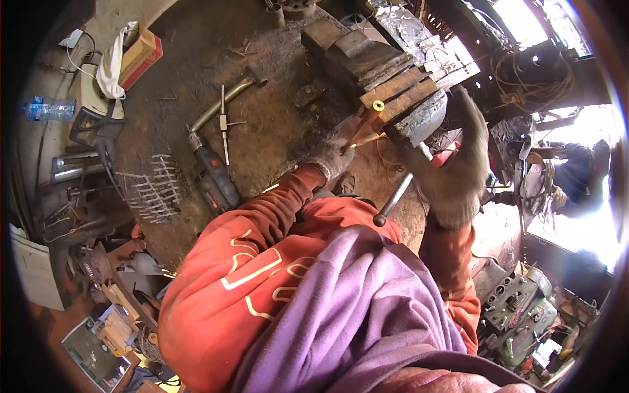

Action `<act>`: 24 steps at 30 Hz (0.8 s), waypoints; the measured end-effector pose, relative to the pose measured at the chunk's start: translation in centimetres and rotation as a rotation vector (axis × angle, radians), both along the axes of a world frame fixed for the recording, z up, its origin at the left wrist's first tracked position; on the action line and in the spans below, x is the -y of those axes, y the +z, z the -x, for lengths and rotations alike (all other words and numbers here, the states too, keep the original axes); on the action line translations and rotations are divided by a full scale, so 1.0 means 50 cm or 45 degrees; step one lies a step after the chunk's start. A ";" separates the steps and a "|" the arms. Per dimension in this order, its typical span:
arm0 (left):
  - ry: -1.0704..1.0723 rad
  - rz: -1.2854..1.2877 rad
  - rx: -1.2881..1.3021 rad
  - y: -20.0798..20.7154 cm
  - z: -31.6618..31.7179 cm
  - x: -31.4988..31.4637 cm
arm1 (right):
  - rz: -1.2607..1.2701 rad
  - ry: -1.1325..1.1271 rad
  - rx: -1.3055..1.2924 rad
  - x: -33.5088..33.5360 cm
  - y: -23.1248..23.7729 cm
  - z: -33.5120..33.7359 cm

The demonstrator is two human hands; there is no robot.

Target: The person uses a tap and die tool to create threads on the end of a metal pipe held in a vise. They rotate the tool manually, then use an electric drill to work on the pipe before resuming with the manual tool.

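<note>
My left hand point(331, 156), in a dirty grey work glove, is closed at the near side of the bench vise point(354, 51). A brass-coloured rod with a round, holed end point(378, 105) stands at the vise jaws, its lower part reaching my fingers. A thin brass-coloured strip point(368, 139) also shows by the fingertips, which are partly blurred. Wood-like pads point(398, 92) line the jaws. My right hand point(453, 171), gloved too, is spread with thumb and fingers apart beside the vise's front jaw. Below it, the steel vise handle point(395, 198) slants down, apart from the palm.
Left of the vise lie a tap wrench point(224, 124), a bent metal tube point(226, 101), a power drill point(216, 177) and a welded wire grid point(156, 190). Farther left are a carton point(143, 57) and plastic bottle point(49, 109). A green machine point(521, 314) stands lower right; another person point(580, 167) is at right.
</note>
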State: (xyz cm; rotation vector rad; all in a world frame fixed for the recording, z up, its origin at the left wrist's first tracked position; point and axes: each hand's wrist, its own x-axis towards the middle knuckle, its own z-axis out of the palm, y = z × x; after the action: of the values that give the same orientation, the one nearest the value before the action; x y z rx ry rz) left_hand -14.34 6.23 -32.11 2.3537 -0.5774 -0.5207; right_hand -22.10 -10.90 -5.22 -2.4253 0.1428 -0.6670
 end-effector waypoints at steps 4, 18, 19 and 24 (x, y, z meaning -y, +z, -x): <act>-0.110 -0.182 -0.023 0.014 0.006 -0.006 | 0.583 -0.022 -0.081 0.008 -0.038 -0.100; -0.018 -0.013 0.042 -0.006 0.022 0.011 | 0.392 0.019 -0.061 0.024 -0.065 -0.096; -0.036 -0.044 0.101 0.022 0.015 0.013 | 0.407 0.029 -0.053 0.026 -0.067 -0.096; -0.105 -0.065 -0.256 0.008 -0.023 0.048 | 0.384 0.045 -0.043 0.030 -0.063 -0.093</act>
State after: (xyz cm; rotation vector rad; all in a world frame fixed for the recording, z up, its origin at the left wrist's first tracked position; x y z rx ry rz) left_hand -13.17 3.82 -31.70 2.2975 -0.5751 -0.8079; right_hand -17.46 -12.39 -8.39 -2.7215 0.0132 -0.6723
